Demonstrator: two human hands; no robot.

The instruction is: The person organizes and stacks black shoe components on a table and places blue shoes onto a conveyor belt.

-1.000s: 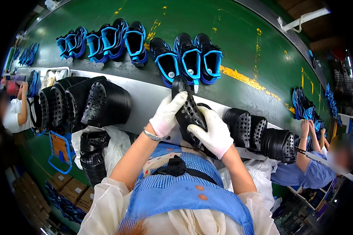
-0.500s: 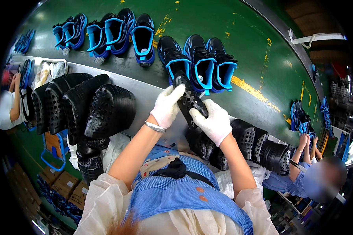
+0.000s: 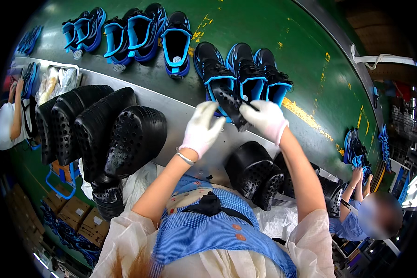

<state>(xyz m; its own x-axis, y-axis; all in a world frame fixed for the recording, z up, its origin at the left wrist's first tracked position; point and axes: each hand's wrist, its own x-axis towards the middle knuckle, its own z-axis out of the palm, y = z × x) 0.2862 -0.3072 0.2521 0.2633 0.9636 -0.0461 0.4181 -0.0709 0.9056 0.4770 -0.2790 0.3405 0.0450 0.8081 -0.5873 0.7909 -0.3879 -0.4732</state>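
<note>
In my right hand (image 3: 266, 121) is a black perforated shoe insert (image 3: 230, 103), pinched near its lower end. It slants over the collar opening of a black and blue sneaker (image 3: 211, 60), and its upper end overlaps that opening; how deep it sits I cannot tell. My left hand (image 3: 203, 129), in a white glove like the right, is beside the insert with fingers apart, holding nothing. Two more sneakers (image 3: 241, 62) stand just right of that one, toes pointing away. Below my right hand lies a stack of nested black inserts (image 3: 250, 167).
Larger insert stacks (image 3: 136, 139) line the metal edge (image 3: 180, 104) on the left. More sneakers (image 3: 176, 44) stand along the green table (image 3: 259, 23). A co-worker (image 3: 356, 222) is at the right, another person (image 3: 11, 125) at the far left. Cardboard boxes (image 3: 74, 215) stand lower left.
The insert has moved away from me to the sneaker's opening. My left hand has let go of it and opened, while the right still holds it, now farther forward.
</note>
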